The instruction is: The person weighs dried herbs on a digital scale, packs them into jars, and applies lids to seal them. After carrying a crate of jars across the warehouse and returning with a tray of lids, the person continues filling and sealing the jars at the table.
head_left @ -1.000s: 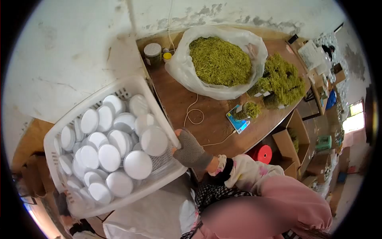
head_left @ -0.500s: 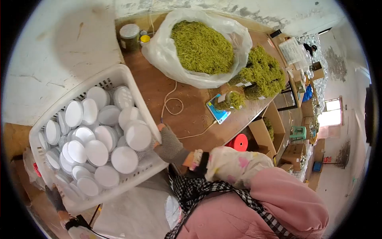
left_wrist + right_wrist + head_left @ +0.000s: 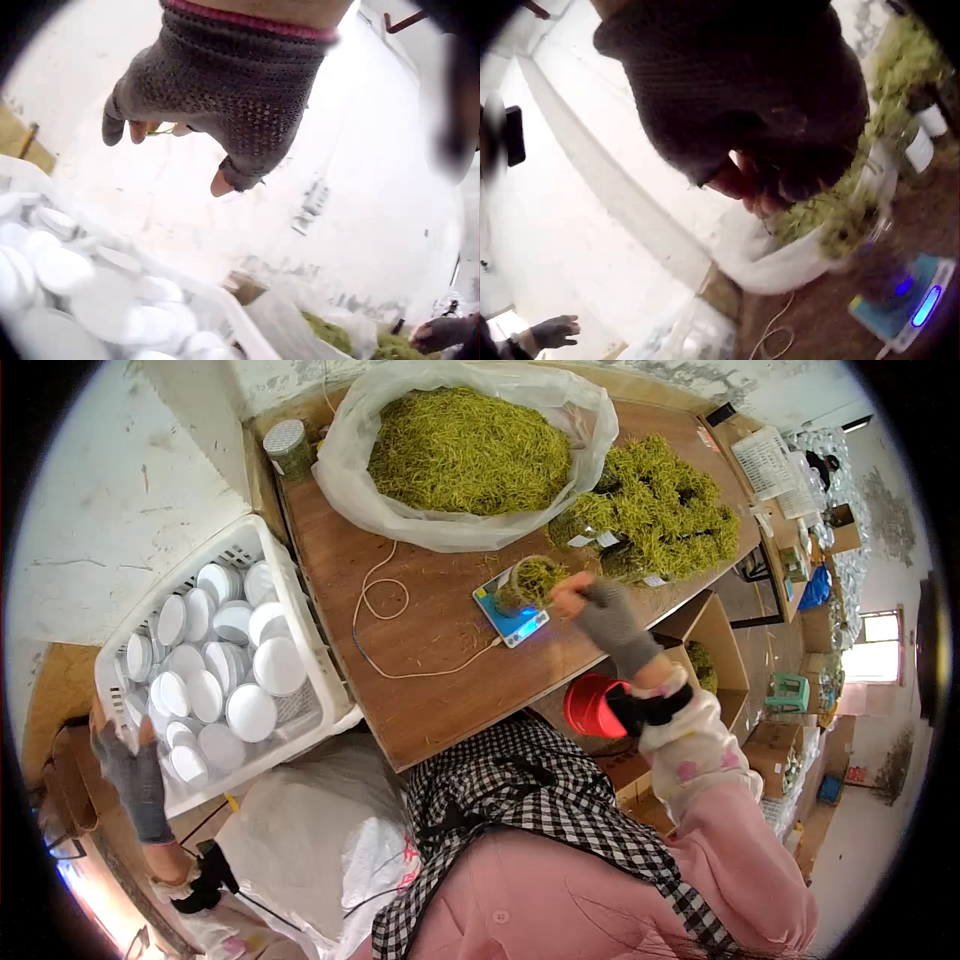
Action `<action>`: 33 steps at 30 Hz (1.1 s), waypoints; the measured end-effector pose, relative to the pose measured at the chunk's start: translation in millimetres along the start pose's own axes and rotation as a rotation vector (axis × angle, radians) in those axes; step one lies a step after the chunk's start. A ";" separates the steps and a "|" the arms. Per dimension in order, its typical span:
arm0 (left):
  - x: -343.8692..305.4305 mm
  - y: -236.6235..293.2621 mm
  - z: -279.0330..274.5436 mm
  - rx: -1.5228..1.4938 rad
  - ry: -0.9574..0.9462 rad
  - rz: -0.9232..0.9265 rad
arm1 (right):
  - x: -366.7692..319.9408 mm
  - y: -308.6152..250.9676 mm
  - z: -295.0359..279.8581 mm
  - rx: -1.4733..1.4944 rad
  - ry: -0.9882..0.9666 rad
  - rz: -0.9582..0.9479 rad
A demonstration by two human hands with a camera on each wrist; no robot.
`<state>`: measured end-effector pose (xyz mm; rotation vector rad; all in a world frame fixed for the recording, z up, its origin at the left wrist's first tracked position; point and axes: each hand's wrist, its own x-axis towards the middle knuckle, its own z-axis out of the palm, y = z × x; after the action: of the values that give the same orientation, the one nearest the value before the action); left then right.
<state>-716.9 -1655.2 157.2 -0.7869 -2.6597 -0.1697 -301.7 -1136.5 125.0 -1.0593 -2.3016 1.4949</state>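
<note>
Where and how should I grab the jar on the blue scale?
Probably around the side wall of the jar, coming from the side where the right hand is: green strands bulge from its mouth, and the scale lies against its base.

Here's the right hand (image 3: 742, 105) in its dark glove, filling the top of the right wrist view, bare fingertips (image 3: 739, 184) bunched and pointing down; in that shadow I can't tell whether they hold anything. Behind them, the pale plastic bag (image 3: 769, 274), with green strands (image 3: 793, 223) in it! Look right: a jar (image 3: 881, 274), blurred, green at its mouth, sits on the blue scale (image 3: 877, 322), and the display (image 3: 928, 306) glows. Above it, green tufts (image 3: 907, 60) and 2 white labels (image 3: 932, 120). On the brown tabletop (image 3: 814, 315), a pale cable (image 3: 780, 337) loops. Lower left, well apart: the left hand (image 3: 555, 332), dark-gloved too, fingers out, against the white wall (image 3: 592, 217).
</note>
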 end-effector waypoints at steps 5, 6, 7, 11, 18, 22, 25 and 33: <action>-26.3 217.7 -4.9 -0.773 -0.138 0.050 | 7.2 58.1 -74.3 -0.150 0.074 -0.114; -39.0 259.2 9.8 -0.828 -0.206 0.068 | 12.5 65.2 -75.7 -0.280 0.075 -0.173; -52.6 300.0 25.7 -0.882 -0.275 0.080 | 19.0 70.0 -74.5 -0.268 0.059 -0.188; -94.4 448.4 71.0 -0.856 -0.472 0.163 | 52.5 59.8 -74.9 -0.419 -0.076 -0.337; -94.0 542.2 87.0 -0.821 -0.380 0.040 | 88.4 52.4 -55.5 -0.582 -0.191 -0.695; -87.2 563.3 97.2 -0.825 -0.313 -0.086 | 99.2 60.1 -34.3 -0.604 -0.212 -0.699; -89.2 566.9 121.7 -0.958 -0.268 -0.095 | 105.8 64.5 -27.1 -0.622 -0.178 -0.706; -86.1 557.4 115.5 -1.104 -0.367 -0.117 | 93.0 55.7 -41.6 -0.216 -0.163 -0.595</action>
<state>-380.7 -1206.9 25.0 -1.0002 -2.8102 -1.7643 -322.0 -1032.5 77.4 -0.2363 -2.6083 1.1419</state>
